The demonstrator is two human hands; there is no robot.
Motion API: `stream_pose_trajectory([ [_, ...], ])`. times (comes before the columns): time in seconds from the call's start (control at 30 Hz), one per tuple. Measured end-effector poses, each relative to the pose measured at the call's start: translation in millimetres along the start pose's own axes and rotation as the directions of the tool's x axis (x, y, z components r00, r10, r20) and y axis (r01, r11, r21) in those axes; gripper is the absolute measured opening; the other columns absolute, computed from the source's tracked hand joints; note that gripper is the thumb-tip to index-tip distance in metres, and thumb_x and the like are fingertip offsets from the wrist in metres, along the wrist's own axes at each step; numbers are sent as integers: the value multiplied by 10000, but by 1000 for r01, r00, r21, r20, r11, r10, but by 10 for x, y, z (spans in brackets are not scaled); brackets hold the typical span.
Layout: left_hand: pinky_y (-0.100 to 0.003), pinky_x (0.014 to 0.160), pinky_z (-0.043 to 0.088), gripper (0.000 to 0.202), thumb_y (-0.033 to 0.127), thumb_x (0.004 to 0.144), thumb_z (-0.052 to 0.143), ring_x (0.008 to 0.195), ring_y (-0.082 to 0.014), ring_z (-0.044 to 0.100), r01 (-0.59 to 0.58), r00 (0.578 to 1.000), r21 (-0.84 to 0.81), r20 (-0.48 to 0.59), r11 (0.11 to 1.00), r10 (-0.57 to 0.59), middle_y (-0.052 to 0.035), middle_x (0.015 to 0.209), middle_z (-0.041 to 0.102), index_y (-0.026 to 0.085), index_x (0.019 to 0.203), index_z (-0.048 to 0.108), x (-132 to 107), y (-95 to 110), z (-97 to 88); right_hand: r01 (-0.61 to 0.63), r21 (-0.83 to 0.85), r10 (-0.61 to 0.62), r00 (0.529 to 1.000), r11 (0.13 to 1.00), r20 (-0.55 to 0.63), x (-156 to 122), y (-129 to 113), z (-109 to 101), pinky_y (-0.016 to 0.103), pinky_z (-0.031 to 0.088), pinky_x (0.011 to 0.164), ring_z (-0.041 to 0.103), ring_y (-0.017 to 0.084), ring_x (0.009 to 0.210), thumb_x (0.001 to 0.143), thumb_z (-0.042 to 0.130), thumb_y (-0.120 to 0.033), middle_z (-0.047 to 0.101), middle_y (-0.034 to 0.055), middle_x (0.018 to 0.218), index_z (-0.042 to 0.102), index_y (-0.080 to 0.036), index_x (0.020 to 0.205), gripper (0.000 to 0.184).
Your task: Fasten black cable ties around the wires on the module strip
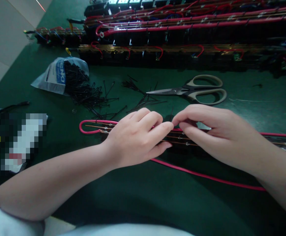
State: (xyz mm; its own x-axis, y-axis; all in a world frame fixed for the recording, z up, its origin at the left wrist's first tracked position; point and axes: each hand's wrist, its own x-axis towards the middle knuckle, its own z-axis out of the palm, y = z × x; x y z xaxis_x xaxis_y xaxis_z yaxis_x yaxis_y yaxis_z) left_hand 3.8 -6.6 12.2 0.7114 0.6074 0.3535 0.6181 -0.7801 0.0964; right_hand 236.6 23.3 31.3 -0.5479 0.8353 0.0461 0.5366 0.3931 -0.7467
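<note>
A long black strip with copper-coloured rods [187, 144] lies across the table in front of me, and a red cable [80, 126] runs along its far edge and loops back at the left end. My left hand [135, 139] is closed over the strip and cable, its index fingertip meeting my right fingertips. With thumb and index finger bent together, my right hand [219, 134] pinches at the cable, where a thin black cable tie [171, 113] seems to stick up. The fingers partly hide the pinch. Another length of red cable [206, 177] curves nearer to me.
Scissors [179, 91] lie beyond my hands, among loose black cable ties [133, 86]. An open plastic bag [56, 77] spills more ties. Several wired black strips [157, 36] fill the table's far side. A pixelated pale object [26, 141] lies at left on the green table [143, 200].
</note>
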Motion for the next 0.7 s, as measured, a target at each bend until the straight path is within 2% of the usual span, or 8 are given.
stream_pose_trajectory([
  [0.27, -372, 783, 541, 238, 347, 1078, 549, 913, -246, 608, -19, 999, 34, 29, 999, 18, -86, 1045, 695, 161, 1168, 667, 22, 1, -11, 6, 0, -6, 1000, 1000, 7, 0, -16, 1, 346, 476, 556, 655, 227, 684, 940, 535, -300, 731, 40, 802, 704, -261, 846, 197],
  [0.7, -345, 753, 521, 211, 339, 1070, 570, 893, -228, 599, -22, 1000, 47, 9, 999, 22, -74, 1033, 695, 173, 1147, 676, 15, 1, -6, 10, -13, -10, 1000, 1000, 16, -1, -7, -8, 344, 484, 565, 663, 221, 693, 941, 527, -308, 736, 41, 809, 709, -254, 851, 210],
])
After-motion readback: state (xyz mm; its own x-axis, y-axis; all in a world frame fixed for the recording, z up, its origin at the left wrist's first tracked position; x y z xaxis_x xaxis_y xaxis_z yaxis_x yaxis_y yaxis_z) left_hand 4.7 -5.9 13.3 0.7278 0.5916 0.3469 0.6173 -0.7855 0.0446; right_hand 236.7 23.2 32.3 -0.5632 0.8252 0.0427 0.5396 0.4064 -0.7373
